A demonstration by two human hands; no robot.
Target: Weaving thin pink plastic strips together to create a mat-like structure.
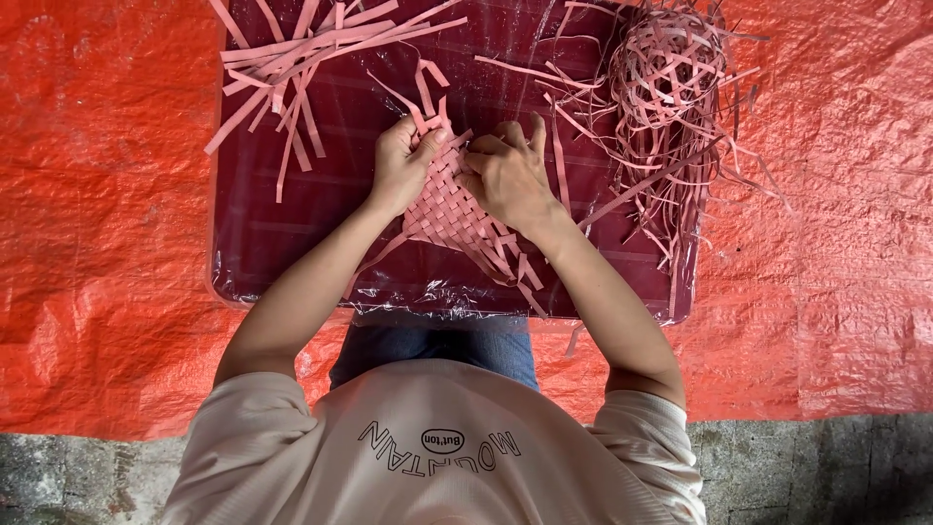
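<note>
A small woven mat of pink strips lies on a dark maroon board wrapped in clear plastic. My left hand pinches loose pink strip ends at the mat's upper left edge, thumb pressed against them. My right hand rests on the mat's upper right edge, fingers curled over the weave and touching the left hand's thumb. Loose strip ends stick up above the hands, and more trail from the mat's lower right corner.
A pile of straight pink strips lies at the board's upper left. A tangled bundle of thin pink strips sits at the upper right, spilling over the edge. An orange tarp surrounds the board, with grey concrete below.
</note>
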